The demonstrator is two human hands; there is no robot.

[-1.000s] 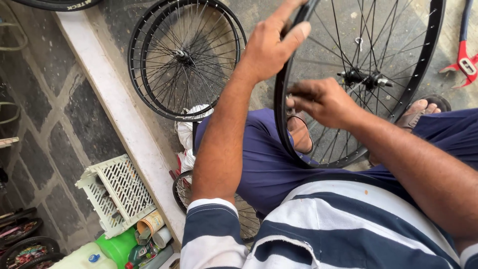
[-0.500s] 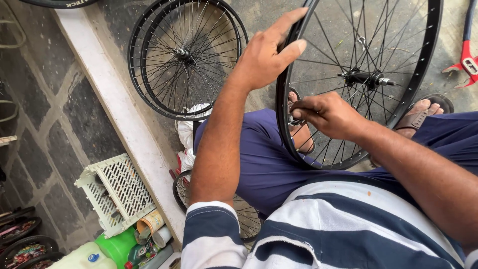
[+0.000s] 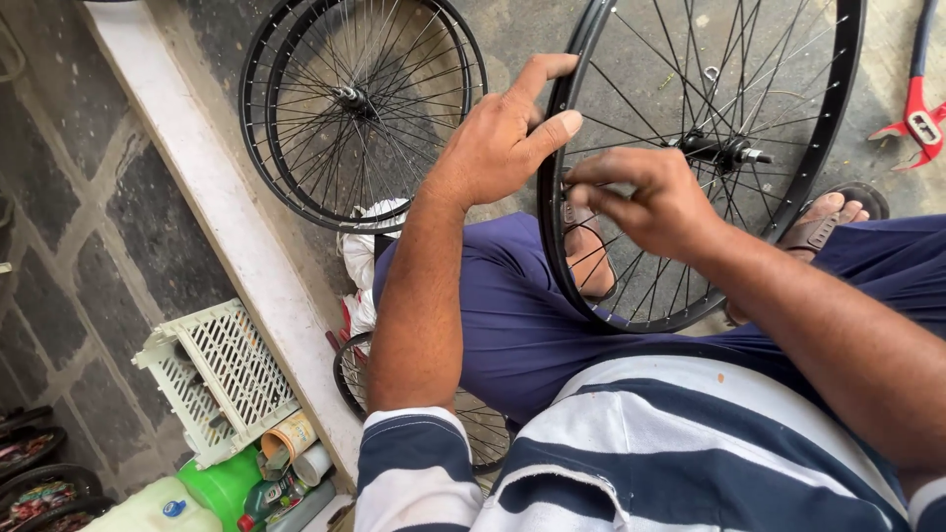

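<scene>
A black spoked bicycle wheel (image 3: 828,128) stands upright between my knees, its hub (image 3: 724,151) near the middle. My left hand (image 3: 498,138) grips the rim at its left side, thumb over the edge. Just inside the rim my right hand (image 3: 650,197) pinches at the spokes, fingers closed on something too small to make out. My legs in blue trousers (image 3: 512,315) lie under the wheel, and sandalled feet show through the spokes.
Two more black wheels (image 3: 360,108) lean by a white ledge (image 3: 227,236) at the left. A white plastic crate (image 3: 212,379), cans and bottles (image 3: 286,463) sit lower left. A red tool (image 3: 916,118) lies at the right edge. Another wheel (image 3: 355,374) lies under my left arm.
The wheel has shifted slightly and my left hand slid lower on the rim. My right hand moved up along the spokes near the rim.
</scene>
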